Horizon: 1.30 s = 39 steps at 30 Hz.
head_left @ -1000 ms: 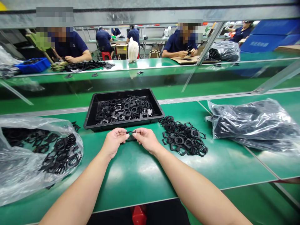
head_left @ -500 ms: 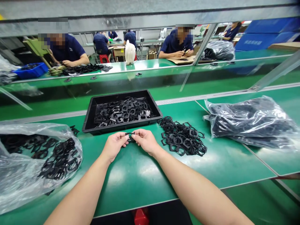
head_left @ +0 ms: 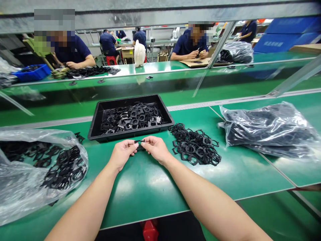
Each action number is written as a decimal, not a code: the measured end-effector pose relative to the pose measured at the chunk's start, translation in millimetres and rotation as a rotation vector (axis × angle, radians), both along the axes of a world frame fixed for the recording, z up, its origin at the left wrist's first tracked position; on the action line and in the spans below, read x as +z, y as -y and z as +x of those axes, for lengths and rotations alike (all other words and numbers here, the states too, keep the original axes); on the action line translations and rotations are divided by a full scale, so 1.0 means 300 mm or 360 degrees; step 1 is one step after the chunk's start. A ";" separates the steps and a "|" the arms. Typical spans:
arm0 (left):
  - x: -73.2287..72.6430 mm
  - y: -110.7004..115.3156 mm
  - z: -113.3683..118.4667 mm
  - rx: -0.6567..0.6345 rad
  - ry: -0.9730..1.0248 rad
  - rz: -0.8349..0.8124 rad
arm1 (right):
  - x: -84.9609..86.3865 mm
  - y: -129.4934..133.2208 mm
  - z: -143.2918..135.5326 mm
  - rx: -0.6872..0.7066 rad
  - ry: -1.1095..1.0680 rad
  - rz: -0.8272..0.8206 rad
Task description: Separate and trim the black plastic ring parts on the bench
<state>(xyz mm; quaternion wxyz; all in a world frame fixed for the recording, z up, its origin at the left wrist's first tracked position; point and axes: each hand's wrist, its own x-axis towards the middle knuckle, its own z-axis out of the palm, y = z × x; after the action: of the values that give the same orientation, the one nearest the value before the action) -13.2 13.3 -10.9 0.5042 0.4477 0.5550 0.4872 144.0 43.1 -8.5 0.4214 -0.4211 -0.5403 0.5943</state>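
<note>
My left hand (head_left: 123,154) and my right hand (head_left: 155,149) meet just in front of a black tray (head_left: 130,135). Between their fingertips they pinch a small black part (head_left: 139,144) from both sides, above the green table. The tray holds a heap of black ring-shaped parts (head_left: 134,115). To the right of my right hand lies a loose pile of black rings (head_left: 197,145). Left of my left hand, an open clear plastic bag (head_left: 22,180) has more black parts (head_left: 66,167) in it.
A filled plastic bag (head_left: 271,129) rests on the table (head_left: 140,197) at the right. Behind a low divider, people in dark blue shirts (head_left: 72,50) sit at a second bench with a blue bin (head_left: 33,74) and a pale fan-like object (head_left: 139,55). A metal beam (head_left: 160,15) crosses overhead.
The view has shifted slightly. My hands stay almost in place, and the black part between them is tilted a little differently.
</note>
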 end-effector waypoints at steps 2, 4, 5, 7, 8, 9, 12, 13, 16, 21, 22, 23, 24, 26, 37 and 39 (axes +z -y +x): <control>0.001 -0.001 0.001 -0.0011 0.0000 -0.0006 | -0.002 -0.001 0.001 -0.0008 0.0007 0.0021; 0.003 -0.001 0.002 -0.0030 0.0003 -0.0013 | -0.005 -0.002 0.001 -0.0010 0.0013 0.0031; 0.004 -0.001 0.002 -0.0039 0.0003 -0.0016 | -0.007 -0.003 0.001 -0.0011 0.0016 0.0034; 0.006 0.000 0.002 -0.0051 0.0002 -0.0018 | -0.010 -0.004 0.001 -0.0009 0.0022 0.0034; 0.007 0.000 0.001 -0.0057 0.0001 -0.0019 | -0.012 -0.005 0.001 -0.0007 0.0026 0.0034; 0.008 0.001 0.001 -0.0062 0.0000 -0.0019 | -0.013 -0.005 0.001 -0.0009 0.0030 0.0035; 0.010 0.001 0.002 -0.0068 0.0012 -0.0026 | -0.016 -0.006 0.002 -0.0009 0.0042 0.0034; 0.011 0.001 0.002 -0.0067 0.0016 -0.0028 | -0.016 -0.006 0.002 -0.0010 0.0043 0.0034; 0.010 0.001 0.003 -0.0065 0.0026 -0.0025 | -0.016 -0.007 0.002 -0.0012 0.0035 0.0027; 0.006 0.001 0.003 -0.0069 0.0027 -0.0039 | -0.013 -0.006 0.001 -0.0004 0.0004 -0.0008; 0.005 0.000 0.003 -0.0066 0.0023 -0.0041 | -0.012 -0.005 0.000 -0.0005 0.0003 -0.0011; 0.005 0.000 0.003 -0.0065 0.0021 -0.0043 | -0.012 -0.005 0.000 -0.0004 0.0004 -0.0013; 0.004 0.000 0.002 -0.0063 0.0020 -0.0044 | -0.011 -0.005 0.001 -0.0003 0.0002 -0.0016; 0.004 -0.001 0.002 -0.0062 0.0019 -0.0047 | -0.010 -0.004 0.001 -0.0002 -0.0003 -0.0018; 0.007 -0.001 0.000 -0.0084 0.0040 -0.0051 | -0.011 -0.006 0.002 0.0010 -0.0004 -0.0044; 0.005 -0.001 -0.001 -0.0088 0.0042 -0.0055 | -0.011 -0.006 0.003 0.0019 0.0003 -0.0041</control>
<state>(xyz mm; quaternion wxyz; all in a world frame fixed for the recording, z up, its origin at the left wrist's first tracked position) -13.4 13.7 -9.3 0.5323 0.4476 0.5440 0.4694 144.8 45.0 -12.0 0.4118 -0.4238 -0.5356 0.6033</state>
